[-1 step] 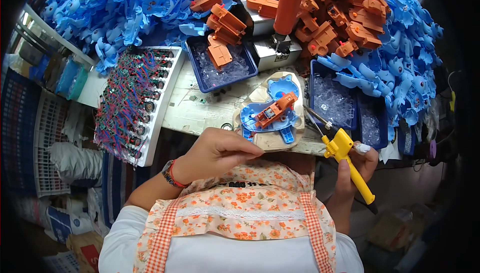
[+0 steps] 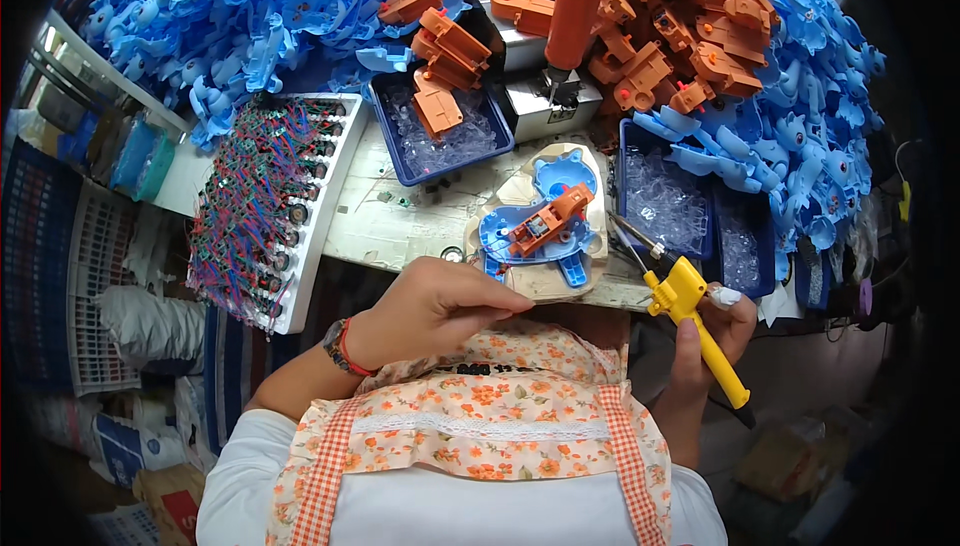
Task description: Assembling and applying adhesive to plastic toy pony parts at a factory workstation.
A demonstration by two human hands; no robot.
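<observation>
Gripping the yellow soldering gun (image 2: 678,291), the right hand (image 2: 690,371) stood at the middle right of the frame in the head view. Its fingers were wrapped closely around the handle, and the metal tip pointed to the upper left, just beside the beige holder (image 2: 535,283).

The left hand (image 2: 435,306) was near the centre, close to the lower edge of this holder. Its thumb and forefinger were brought almost together; whether they pinched something thin, I cannot tell.

The blue shell (image 2: 497,229) lay in the holder at the centre of the frame, with its inner side upward, and the orange module (image 2: 552,218) lay obliquely on it. To the left was the white tray (image 2: 325,216) of wired parts; to the right, the blue tray (image 2: 623,171) with clear pieces.

In my judgement, good handling asked for a steady right wrist, a hot tip directed only at metal contacts and away from plastic and wires, and left fingertips placed well clear of the tip's path, with the shell seated firmly.
</observation>
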